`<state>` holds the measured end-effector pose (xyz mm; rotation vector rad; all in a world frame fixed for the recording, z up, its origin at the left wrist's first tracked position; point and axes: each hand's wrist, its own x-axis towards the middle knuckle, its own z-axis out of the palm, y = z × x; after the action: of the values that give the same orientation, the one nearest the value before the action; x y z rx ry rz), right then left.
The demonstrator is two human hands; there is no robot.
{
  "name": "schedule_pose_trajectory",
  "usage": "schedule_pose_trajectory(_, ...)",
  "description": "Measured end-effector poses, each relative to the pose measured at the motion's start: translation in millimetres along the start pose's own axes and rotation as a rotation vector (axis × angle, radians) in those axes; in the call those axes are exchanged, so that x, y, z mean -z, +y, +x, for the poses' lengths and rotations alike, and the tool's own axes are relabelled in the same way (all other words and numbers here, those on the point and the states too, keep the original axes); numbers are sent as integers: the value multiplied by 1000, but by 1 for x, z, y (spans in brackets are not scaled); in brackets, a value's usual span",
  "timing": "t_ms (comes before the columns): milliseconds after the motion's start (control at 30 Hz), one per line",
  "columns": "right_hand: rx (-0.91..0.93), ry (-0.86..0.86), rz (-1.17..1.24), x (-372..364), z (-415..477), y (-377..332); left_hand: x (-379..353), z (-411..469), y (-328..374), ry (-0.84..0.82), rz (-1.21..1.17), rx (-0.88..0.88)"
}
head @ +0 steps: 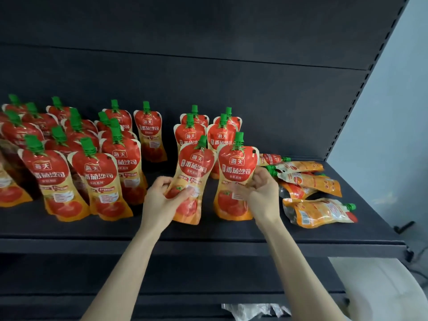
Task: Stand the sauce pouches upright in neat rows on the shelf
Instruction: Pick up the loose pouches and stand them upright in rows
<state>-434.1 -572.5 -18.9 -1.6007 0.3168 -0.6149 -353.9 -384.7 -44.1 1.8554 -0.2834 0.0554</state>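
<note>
Head view: the left hand (159, 198) gripped a tilted tomato sauce pouch (193, 172) round its waist, near the front of the black shelf (208, 237). The right hand (261, 188) cupped the upright pouch (236, 167) alongside, its fingers blurred, so I couldn't tell whether it held firm. Standing rows (69, 158) filled the left, and fallen pouches (310, 181) lay on the right.

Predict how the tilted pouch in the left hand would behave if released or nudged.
Tilted pouch probably tips: it leans, tall on a narrow base. Likely floppy: its body curves in the left hand. Glossy film may slip.
</note>
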Motion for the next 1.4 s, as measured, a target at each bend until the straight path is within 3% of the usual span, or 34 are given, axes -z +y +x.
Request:
schedule_pose_trajectory(200,48,17,-69,-17,44,11,-9,40,-4,-36,-116,-4)
schedule_pose_trajectory(367,58,-85,-192,-26,53,39,-18,54,-16,-63,-207,13)
schedule_pose_trajectory(567,49,-89,-440,-27,50,73,-21,58,-27,-95,-109,-47)
schedule_pose_trajectory(1400,47,38,-558,-27,40,70,-28,50,-35,-26,197,-5)
